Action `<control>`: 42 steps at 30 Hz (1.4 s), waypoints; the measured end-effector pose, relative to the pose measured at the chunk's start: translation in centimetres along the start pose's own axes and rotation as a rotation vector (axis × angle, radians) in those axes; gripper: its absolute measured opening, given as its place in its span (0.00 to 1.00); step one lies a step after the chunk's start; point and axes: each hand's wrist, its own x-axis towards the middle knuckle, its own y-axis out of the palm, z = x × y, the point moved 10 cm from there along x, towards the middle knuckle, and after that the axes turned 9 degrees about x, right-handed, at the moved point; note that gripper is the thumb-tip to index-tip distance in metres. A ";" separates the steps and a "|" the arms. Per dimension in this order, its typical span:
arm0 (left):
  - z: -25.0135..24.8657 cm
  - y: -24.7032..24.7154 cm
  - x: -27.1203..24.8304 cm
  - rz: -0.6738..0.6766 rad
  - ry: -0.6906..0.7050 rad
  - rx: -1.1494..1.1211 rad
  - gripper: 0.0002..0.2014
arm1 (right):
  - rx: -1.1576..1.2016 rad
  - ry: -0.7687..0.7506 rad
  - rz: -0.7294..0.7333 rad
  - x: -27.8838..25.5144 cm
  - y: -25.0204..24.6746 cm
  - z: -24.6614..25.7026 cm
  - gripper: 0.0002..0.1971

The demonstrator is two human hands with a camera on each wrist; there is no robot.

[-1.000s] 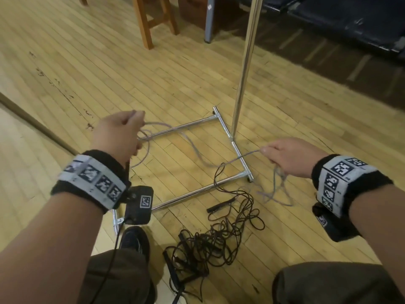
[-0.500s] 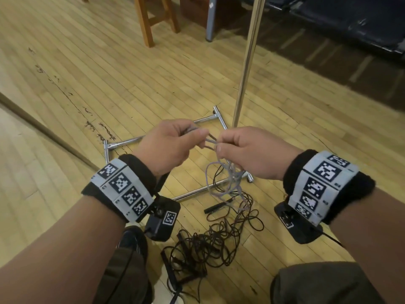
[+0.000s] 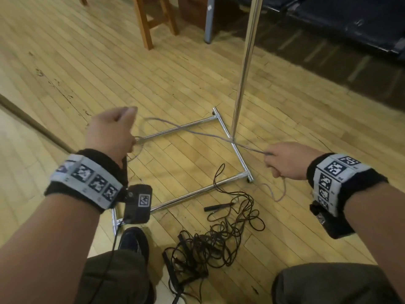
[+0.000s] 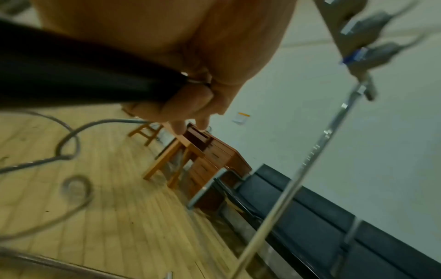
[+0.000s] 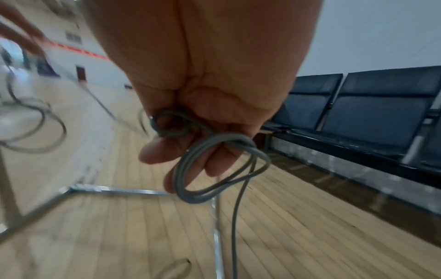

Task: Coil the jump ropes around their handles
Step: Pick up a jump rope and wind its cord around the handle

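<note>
A grey jump rope (image 3: 197,133) stretches taut between my two hands above the floor. My left hand (image 3: 114,130) is raised at the left and grips the rope's black handle (image 4: 83,75), with grey loops (image 4: 69,139) hanging beside it. At the right, my right hand (image 3: 282,161) is closed on a small bundle of grey rope loops (image 5: 214,160), and a strand dangles below it. A tangle of black jump ropes (image 3: 208,244) lies on the floor between my knees, with one black handle (image 3: 215,207) lying loose beside it.
A chrome rack base (image 3: 197,194) with an upright pole (image 3: 245,62) stands on the wooden floor under the hands. Wooden stool legs (image 3: 146,23) and dark bench seats (image 3: 350,25) lie beyond. My shoe (image 3: 133,240) is beside the black tangle.
Half a second ago the hands met in the middle. They have since drawn apart, and the grey rope is pulled out straight between them.
</note>
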 end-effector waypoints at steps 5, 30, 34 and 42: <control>-3.5 8.4 -4.7 0.443 0.239 -0.023 0.10 | 0.063 -0.282 0.002 -1.9 0.4 8.8 0.13; 0.2 -0.5 1.1 -0.135 0.044 -0.198 0.15 | -0.027 0.007 -0.103 1.1 -2.2 -1.2 0.16; 2.5 -5.0 2.3 -0.333 -0.097 -0.326 0.14 | -0.115 0.086 -0.165 1.3 -4.0 -2.6 0.16; 0.8 0.1 1.0 -0.077 -0.016 -0.236 0.12 | 0.225 -0.164 -0.244 0.4 -5.0 3.8 0.15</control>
